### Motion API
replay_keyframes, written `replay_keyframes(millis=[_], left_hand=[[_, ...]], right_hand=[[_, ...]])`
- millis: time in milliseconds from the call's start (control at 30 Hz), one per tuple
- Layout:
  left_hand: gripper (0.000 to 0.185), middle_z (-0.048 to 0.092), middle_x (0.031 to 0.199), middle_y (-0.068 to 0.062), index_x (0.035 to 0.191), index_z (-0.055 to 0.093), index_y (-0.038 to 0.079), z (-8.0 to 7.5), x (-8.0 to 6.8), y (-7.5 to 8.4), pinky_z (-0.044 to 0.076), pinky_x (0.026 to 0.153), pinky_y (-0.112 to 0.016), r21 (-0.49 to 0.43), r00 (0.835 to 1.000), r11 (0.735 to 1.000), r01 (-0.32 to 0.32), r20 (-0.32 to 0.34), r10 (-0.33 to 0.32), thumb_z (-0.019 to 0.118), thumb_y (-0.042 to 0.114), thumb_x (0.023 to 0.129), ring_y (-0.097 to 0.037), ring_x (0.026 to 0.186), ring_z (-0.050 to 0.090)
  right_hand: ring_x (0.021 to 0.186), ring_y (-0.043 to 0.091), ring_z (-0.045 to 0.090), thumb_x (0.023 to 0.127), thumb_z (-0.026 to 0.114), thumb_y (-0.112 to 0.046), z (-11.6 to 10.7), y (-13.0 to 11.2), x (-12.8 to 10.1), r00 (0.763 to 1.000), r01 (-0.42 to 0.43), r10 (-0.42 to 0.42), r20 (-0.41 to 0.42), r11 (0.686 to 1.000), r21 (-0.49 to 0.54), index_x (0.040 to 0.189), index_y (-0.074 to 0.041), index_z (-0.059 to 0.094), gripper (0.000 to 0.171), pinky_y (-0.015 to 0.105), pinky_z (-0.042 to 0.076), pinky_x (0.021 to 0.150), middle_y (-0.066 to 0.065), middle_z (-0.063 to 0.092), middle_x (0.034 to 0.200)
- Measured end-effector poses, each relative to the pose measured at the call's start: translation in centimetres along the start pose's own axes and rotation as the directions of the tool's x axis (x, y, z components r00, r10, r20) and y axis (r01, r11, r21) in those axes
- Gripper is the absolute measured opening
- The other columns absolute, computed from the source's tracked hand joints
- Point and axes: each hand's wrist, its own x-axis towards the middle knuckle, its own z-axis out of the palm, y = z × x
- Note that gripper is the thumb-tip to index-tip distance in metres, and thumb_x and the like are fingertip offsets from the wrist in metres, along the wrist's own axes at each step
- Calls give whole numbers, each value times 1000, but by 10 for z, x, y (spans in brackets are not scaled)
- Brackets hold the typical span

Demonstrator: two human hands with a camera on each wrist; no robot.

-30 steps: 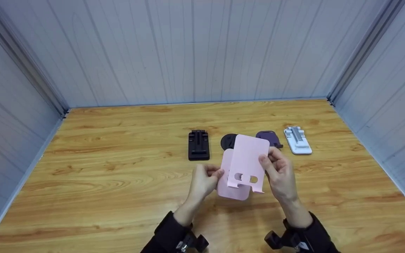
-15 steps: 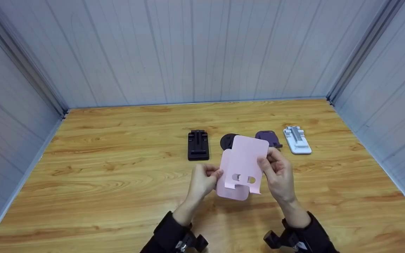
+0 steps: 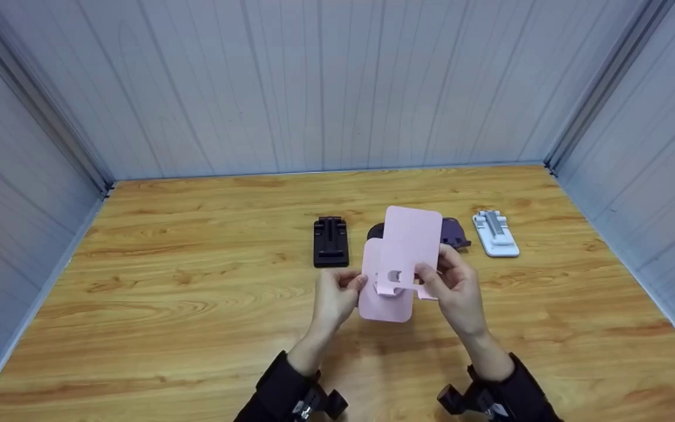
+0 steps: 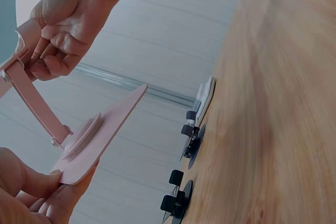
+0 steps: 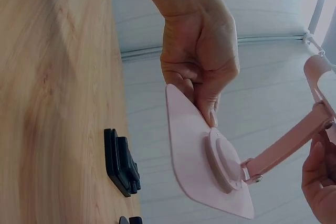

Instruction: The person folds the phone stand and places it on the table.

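Observation:
A pink phone stand (image 3: 412, 240) is held in the air between both hands, its hinged arm (image 4: 38, 100) unfolded between base and back plate. My left hand (image 3: 336, 296) pinches the left edge of the rounded rectangular base (image 3: 385, 309), thumb on top. With thumb and fingers my right hand (image 3: 457, 287) grips the back plate low on its right side, near the cutouts and the curved lips. In the right wrist view a round disc (image 5: 224, 161) sits on the base where the arm joins it. The wrist views show the base well above the table.
Further back on the wooden table (image 3: 197, 305) lie a folded black phone stand (image 3: 331, 241), a round dark stand (image 3: 375, 232) partly hidden by the pink plate, a purple stand (image 3: 453, 232) and a white stand (image 3: 495, 234). Pale panel walls (image 3: 326, 88) enclose the back and sides.
The pink back plate has risen away from the base, and the arm's joint now shows between them. My right thumb has shifted lower on the plate, toward a cutout. The left hand keeps its pinch.

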Motion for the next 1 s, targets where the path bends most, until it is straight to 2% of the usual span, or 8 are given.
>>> replay_keyframes(millis=[100, 200, 267, 400, 500, 600, 733, 1000], left_hand=[[15, 79, 87, -27, 104, 76, -20, -1, 1, -4, 57, 59, -17, -7, 999, 999, -44, -19, 44, 68, -11, 96, -7, 68, 64], [14, 79, 84, -23, 101, 77, -19, -1, 4, -11, 57, 60, -17, -5, 992, 992, -123, -40, 123, 68, -11, 94, -5, 68, 65], [13, 79, 82, -24, 99, 77, -20, -1, 4, -12, 55, 59, -16, -7, 986, 988, -156, -53, 155, 68, -13, 93, -3, 66, 63], [13, 78, 82, -27, 100, 77, -20, -3, 2, -4, 50, 54, -13, -33, 990, 992, -121, -77, 118, 68, -12, 94, -2, 62, 58], [12, 78, 82, -27, 100, 77, -19, -2, 2, -1, 47, 54, -10, -31, 989, 994, -105, -109, 101, 69, -12, 95, -1, 62, 56], [10, 78, 83, -28, 98, 77, -19, -1, 2, -2, 47, 55, -11, -9, 981, 992, -126, -146, 124, 70, -13, 93, -2, 64, 56], [9, 78, 85, -30, 96, 77, -20, 0, 4, -5, 48, 59, -10, 17, 974, 989, -150, -170, 151, 71, -15, 92, -4, 67, 60], [10, 78, 83, -27, 95, 76, -19, -5, 4, -4, 47, 58, -10, 21, 986, 995, -93, -133, 95, 69, -14, 92, -3, 66, 59]], right_hand=[[97, 9, 68, 103, 63, 8, -2, -1, 1, 999, -43, 43, 0, 999, -6, 122, 22, 56, 24, 18, 62, 81, -2, 70, 108], [95, 8, 69, 103, 63, 8, -6, -1, 3, 994, -111, 111, 13, 994, 12, 119, 12, 62, 17, 18, 62, 80, -2, 70, 107], [89, 7, 70, 103, 64, 8, -10, -1, 4, 984, -178, 177, 31, 984, 33, 116, 1, 66, 15, 18, 62, 75, -3, 73, 103], [74, 7, 70, 104, 66, 3, -18, -2, 8, 944, -315, 305, 127, 947, 65, 111, -7, 69, 13, 18, 59, 65, -5, 76, 91], [71, 5, 69, 104, 69, -2, -24, -2, 11, 914, -366, 345, 214, 928, 68, 107, -11, 72, 10, 18, 56, 63, -7, 77, 86], [73, 3, 69, 103, 72, -4, -27, -2, 12, 901, -379, 350, 257, 923, 69, 100, -16, 74, 12, 17, 57, 64, -9, 76, 84], [75, 2, 70, 101, 75, -4, -27, -2, 12, 904, -361, 330, 273, 930, 73, 95, -17, 73, 15, 16, 57, 65, -10, 76, 85], [75, 1, 68, 101, 75, -4, -23, 3, 10, 917, -265, 218, 335, 959, 99, 96, -20, 72, 16, 15, 56, 66, -11, 74, 88]])
